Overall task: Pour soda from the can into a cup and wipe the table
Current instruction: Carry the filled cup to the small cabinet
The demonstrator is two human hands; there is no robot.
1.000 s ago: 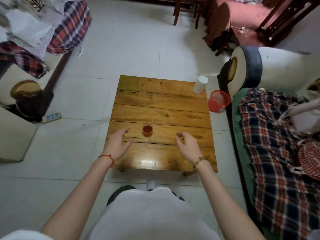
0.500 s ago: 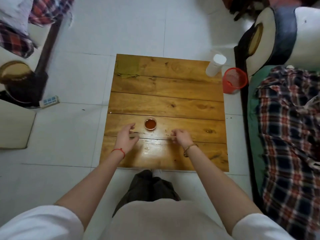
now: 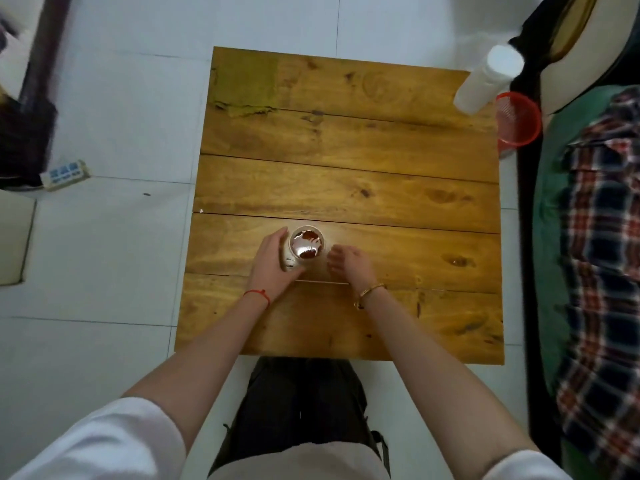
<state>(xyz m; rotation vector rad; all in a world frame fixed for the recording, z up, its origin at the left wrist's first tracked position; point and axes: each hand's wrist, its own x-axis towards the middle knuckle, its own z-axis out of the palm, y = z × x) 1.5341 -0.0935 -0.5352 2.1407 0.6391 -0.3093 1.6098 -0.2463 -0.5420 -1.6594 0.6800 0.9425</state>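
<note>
Both hands (image 3: pixel 304 265) beside cup (image 3: pixel 307 247).

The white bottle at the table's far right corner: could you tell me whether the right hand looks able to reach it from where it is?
Probably yes: the right hand has bare table between it and the white bottle.

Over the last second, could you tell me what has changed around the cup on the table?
Both hands closed in on the cup. The left hand, open beside it before, now wraps its left side. The right hand moved in to just right of it, fingers curled, apparently not touching. The cup stayed in place on the table, dark liquid still inside; the white bottle remains at the far right corner.
</note>
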